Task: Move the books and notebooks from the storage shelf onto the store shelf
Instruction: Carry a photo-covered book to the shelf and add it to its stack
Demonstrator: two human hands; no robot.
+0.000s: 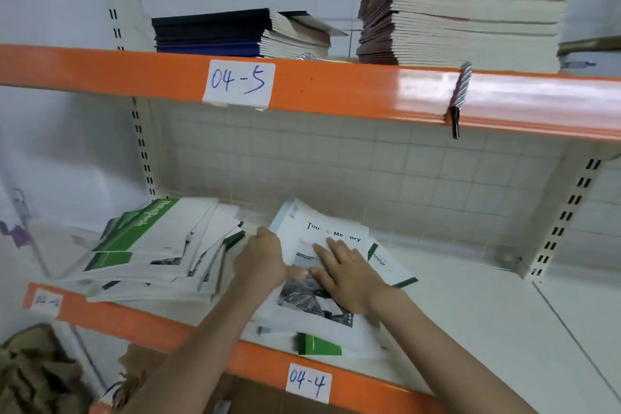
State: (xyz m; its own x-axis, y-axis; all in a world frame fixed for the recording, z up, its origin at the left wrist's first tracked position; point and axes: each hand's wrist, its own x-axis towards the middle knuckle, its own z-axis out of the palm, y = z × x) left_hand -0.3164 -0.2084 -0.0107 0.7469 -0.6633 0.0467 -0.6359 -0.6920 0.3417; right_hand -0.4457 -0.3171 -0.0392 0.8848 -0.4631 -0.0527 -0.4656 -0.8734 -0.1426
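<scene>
A pile of white and green notebooks lies on the lower shelf labelled 04-4; the top cover reads "Time Memory". My left hand grips the pile's left edge, fingers curled over it, thumb on the cover. My right hand lies flat on the top cover with straight fingers. A second, messier heap of white and green notebooks sits to the left on the same shelf. On the upper shelf, labelled 04-5, stand a dark blue stack and a taller brown-edged stack.
Orange beams front both shelves. A twisted cord with a black tip hangs over the upper beam. The lower shelf board stretches to the right of the pile. Brown cardboard and bags lie below at the left.
</scene>
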